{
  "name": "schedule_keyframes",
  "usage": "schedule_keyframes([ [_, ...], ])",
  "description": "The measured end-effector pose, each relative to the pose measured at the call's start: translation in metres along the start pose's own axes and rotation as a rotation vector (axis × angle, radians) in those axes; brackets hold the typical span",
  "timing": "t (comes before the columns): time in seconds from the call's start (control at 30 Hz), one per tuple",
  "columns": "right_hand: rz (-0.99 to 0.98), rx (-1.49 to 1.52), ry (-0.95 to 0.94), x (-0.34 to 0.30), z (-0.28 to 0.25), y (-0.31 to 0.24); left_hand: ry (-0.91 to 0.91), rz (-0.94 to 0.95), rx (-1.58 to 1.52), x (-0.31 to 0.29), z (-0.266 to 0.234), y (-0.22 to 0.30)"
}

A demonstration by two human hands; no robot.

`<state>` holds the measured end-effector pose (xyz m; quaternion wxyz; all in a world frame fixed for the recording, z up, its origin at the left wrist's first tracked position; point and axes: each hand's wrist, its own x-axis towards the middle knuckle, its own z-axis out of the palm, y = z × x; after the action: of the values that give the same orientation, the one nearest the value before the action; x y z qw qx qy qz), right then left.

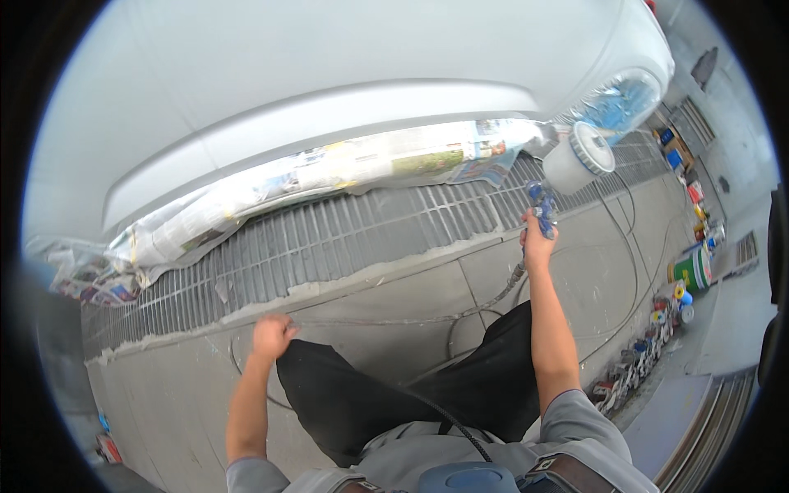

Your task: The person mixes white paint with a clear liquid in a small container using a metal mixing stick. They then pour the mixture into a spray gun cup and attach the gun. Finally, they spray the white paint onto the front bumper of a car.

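Note:
My right hand (538, 237) is wrapped round the handle of a blue spray gun (542, 201), held out to the right near the car body. A white paint cup (573, 163) with a ribbed lid sits on the gun. From the handle an air hose (386, 321) runs down and across to my left hand (274, 335), which is closed round it beside my left knee. Ahead stands a pale grey-white car body panel (271, 74). Newspaper masking (345, 167) and plastic cover its lower edge. Clear plastic with a blue tint (616, 103) wraps the part at the right.
A metal floor grating (353, 230) runs below the car. More hose (631, 287) lies looped on the grey floor (181, 403) at my right. Along the right wall stand several cans and bottles, with a green and white bucket (691, 269) among them.

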<state>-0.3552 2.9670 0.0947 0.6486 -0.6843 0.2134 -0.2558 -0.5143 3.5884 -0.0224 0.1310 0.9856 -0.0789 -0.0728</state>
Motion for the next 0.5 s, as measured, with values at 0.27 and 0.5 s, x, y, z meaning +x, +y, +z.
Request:
schedule_keyframes([
  [0.27,0.025,-0.044,-0.241,0.005,0.001,0.074,0.231,0.136,-0.053,-0.029,-0.003,0.127],
  [0.5,0.035,0.109,-0.446,0.028,0.041,0.082,0.194,0.130,0.026,-0.021,-0.013,0.172],
])
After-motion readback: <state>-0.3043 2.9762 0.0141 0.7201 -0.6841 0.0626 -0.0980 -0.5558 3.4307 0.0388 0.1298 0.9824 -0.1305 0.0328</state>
